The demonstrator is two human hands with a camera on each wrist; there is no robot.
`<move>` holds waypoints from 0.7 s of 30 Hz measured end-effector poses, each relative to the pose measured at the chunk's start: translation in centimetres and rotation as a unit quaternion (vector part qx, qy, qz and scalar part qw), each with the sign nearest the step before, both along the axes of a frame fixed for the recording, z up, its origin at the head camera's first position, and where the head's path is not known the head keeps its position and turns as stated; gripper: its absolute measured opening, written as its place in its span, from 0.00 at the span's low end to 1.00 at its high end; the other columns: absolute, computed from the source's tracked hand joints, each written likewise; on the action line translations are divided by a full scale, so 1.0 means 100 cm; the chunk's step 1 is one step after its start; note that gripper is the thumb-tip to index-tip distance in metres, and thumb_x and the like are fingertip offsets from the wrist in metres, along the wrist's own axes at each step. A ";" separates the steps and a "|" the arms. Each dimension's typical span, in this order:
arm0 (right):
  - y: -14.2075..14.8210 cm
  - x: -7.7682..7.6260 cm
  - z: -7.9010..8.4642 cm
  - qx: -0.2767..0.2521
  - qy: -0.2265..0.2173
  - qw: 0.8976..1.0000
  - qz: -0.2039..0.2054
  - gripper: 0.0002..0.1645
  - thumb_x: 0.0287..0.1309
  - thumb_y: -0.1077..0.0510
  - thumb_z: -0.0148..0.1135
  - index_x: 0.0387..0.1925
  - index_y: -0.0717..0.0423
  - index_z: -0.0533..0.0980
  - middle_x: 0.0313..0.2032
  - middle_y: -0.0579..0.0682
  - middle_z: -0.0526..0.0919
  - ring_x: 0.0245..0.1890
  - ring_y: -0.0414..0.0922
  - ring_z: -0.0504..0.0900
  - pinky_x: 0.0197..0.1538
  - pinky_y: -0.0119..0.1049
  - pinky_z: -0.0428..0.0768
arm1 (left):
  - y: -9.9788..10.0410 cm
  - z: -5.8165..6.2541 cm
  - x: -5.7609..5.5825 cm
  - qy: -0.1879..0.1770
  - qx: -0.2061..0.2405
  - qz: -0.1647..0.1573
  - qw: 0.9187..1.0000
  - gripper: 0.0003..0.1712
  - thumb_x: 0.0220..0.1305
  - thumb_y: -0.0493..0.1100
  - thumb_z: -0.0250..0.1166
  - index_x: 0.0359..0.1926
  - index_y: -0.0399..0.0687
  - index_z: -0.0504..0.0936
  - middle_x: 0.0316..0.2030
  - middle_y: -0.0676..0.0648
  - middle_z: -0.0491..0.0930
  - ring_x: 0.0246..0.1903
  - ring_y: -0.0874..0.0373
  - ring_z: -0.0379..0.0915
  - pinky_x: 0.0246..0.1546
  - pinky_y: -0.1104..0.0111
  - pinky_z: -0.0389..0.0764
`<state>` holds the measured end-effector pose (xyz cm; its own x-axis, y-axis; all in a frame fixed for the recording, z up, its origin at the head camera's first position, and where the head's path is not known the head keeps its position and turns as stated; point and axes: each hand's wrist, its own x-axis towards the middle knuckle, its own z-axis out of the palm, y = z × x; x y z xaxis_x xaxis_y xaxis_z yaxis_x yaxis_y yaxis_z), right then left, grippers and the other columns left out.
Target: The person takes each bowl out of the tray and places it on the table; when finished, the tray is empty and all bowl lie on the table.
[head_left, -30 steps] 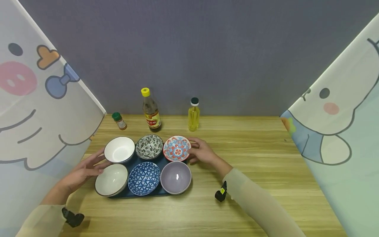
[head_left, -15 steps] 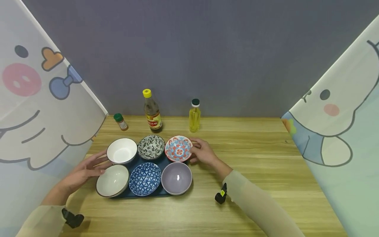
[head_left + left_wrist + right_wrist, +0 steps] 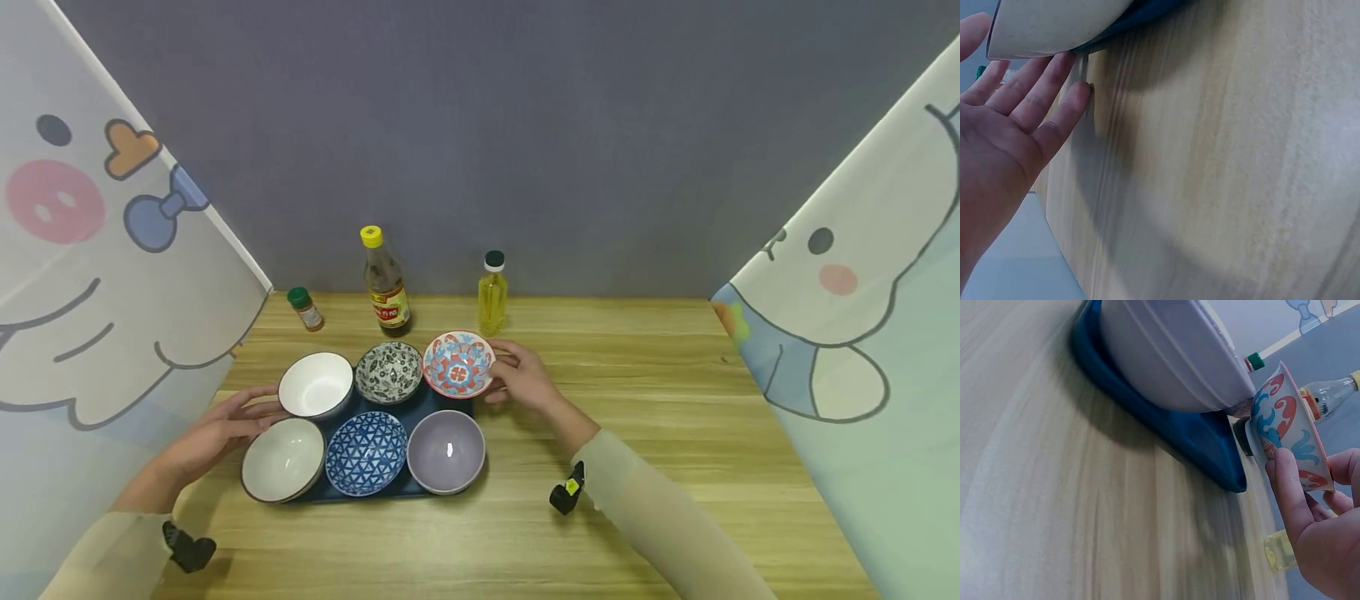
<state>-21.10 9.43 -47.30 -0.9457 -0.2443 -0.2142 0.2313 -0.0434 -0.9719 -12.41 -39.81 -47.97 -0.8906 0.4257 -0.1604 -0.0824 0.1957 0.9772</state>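
Note:
My right hand (image 3: 522,380) grips the right side of a red-and-blue patterned bowl (image 3: 459,365), thumb at its rim. In the right wrist view that bowl (image 3: 1291,434) is tilted and raised above the dark blue tray (image 3: 1225,472). Fairly straight fingers of my left hand (image 3: 217,437) reach to the left side of a white bowl (image 3: 316,384), with the thumb by the rim of a cream bowl (image 3: 283,460). The left wrist view shows this hand (image 3: 1007,137) beside the cream bowl (image 3: 1054,28); that bowl hides some fingertip contact.
On the tray also sit a black-and-white floral bowl (image 3: 388,372), a blue triangle-patterned bowl (image 3: 367,454) and a lilac bowl (image 3: 446,452). Behind stand a green-capped jar (image 3: 305,309), a yellow-capped sauce bottle (image 3: 387,287) and an oil bottle (image 3: 492,296).
My right hand has moved the red-and-blue bowl up and away to the back right. The white and floral bowls have shifted slightly right, and my left hand has followed a little.

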 end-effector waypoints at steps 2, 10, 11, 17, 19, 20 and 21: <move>0.002 -0.001 0.001 -0.005 0.001 1.000 -0.004 0.34 0.61 0.71 0.56 0.70 0.58 0.71 0.55 0.69 0.83 0.28 0.48 0.88 0.32 0.47 0.88 | 0.001 0.001 -0.002 -0.003 -0.004 -0.001 1.000 0.30 0.76 0.32 0.51 0.75 0.32 0.54 0.61 0.65 0.78 0.61 0.68 0.77 0.53 0.75 0.79; 0.010 -0.004 0.003 -0.017 -0.007 1.000 -0.014 0.35 0.61 0.72 0.55 0.71 0.56 0.70 0.54 0.70 0.83 0.28 0.48 0.88 0.33 0.47 0.88 | 0.001 0.000 -0.009 -0.007 -0.018 -0.008 1.000 0.32 0.78 0.34 0.50 0.76 0.30 0.52 0.62 0.67 0.75 0.61 0.71 0.76 0.54 0.77 0.77; 0.011 -0.004 0.003 -0.018 -0.009 1.000 -0.015 0.35 0.61 0.72 0.56 0.71 0.56 0.70 0.54 0.70 0.82 0.29 0.48 0.88 0.33 0.47 0.88 | 0.001 0.000 -0.010 -0.011 -0.024 -0.005 1.000 0.33 0.78 0.35 0.51 0.77 0.30 0.52 0.62 0.68 0.75 0.60 0.71 0.76 0.54 0.77 0.77; 0.016 -0.005 0.002 -0.020 -0.006 1.000 -0.016 0.36 0.60 0.71 0.56 0.71 0.55 0.70 0.54 0.70 0.83 0.30 0.50 0.88 0.30 0.42 0.87 | 0.007 0.007 -0.013 -0.029 -0.080 0.016 0.996 0.36 0.78 0.41 0.54 0.78 0.31 0.52 0.69 0.53 0.73 0.59 0.72 0.76 0.54 0.76 0.77; 0.017 -0.006 0.001 -0.022 -0.007 1.000 -0.019 0.36 0.59 0.71 0.56 0.70 0.56 0.71 0.53 0.70 0.83 0.30 0.49 0.88 0.30 0.41 0.87 | 0.008 0.009 -0.014 -0.028 -0.095 0.015 0.995 0.37 0.78 0.42 0.54 0.79 0.32 0.52 0.73 0.40 0.67 0.58 0.73 0.76 0.53 0.76 0.77; 0.017 -0.005 0.001 -0.023 -0.007 0.999 -0.021 0.37 0.58 0.71 0.56 0.70 0.56 0.71 0.53 0.70 0.83 0.30 0.49 0.88 0.30 0.41 0.87 | 0.008 0.009 -0.014 -0.030 -0.101 0.016 0.994 0.37 0.78 0.43 0.54 0.79 0.33 0.53 0.74 0.34 0.63 0.58 0.74 0.76 0.54 0.76 0.76; 0.017 -0.005 0.001 -0.024 -0.009 0.999 -0.023 0.37 0.58 0.71 0.56 0.70 0.56 0.71 0.52 0.70 0.83 0.30 0.50 0.88 0.29 0.41 0.87 | 0.009 0.009 -0.015 -0.032 -0.108 0.016 0.993 0.37 0.78 0.44 0.54 0.79 0.33 0.53 0.75 0.30 0.59 0.58 0.74 0.75 0.54 0.76 0.76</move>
